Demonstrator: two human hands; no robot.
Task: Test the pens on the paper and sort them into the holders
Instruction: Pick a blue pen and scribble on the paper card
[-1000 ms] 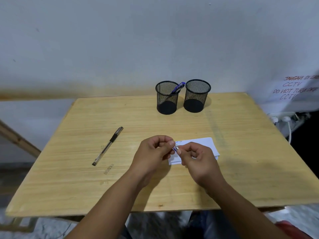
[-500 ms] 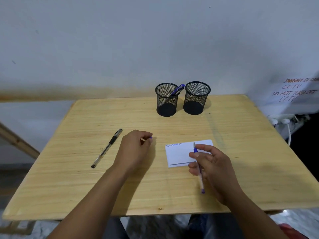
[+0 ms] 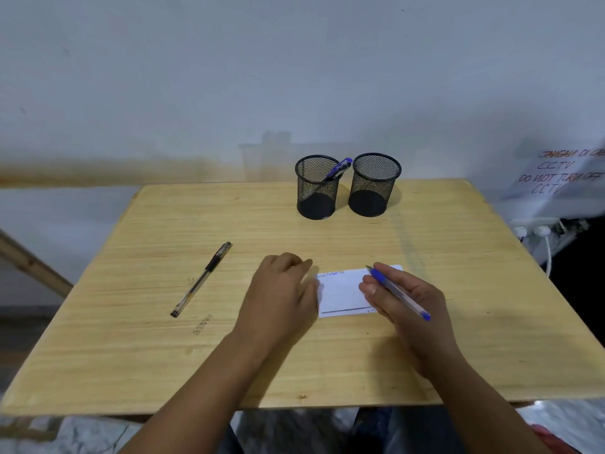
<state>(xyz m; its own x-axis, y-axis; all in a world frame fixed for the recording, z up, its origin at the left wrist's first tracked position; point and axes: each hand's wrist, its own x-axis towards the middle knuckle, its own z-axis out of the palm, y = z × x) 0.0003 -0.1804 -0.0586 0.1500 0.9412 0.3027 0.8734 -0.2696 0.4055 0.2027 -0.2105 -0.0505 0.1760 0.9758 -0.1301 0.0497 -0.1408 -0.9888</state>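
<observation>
The right hand (image 3: 412,299) grasps the blue pen (image 3: 397,293), tip just over the paper (image 3: 340,290), axis slanting back-left to front-right. The left hand (image 3: 281,290) rests beside the paper w/ curled fingers; whether it holds sth. I cannot tell. 2 holders (image 3: 348,186) stand far behind.

Blue pen (image 3: 397,292) tip-down over scribbled white paper (image 3: 340,291)

Right hand (image 3: 404,301) curled (left hand (image 3: 281,296) flat)
</observation>
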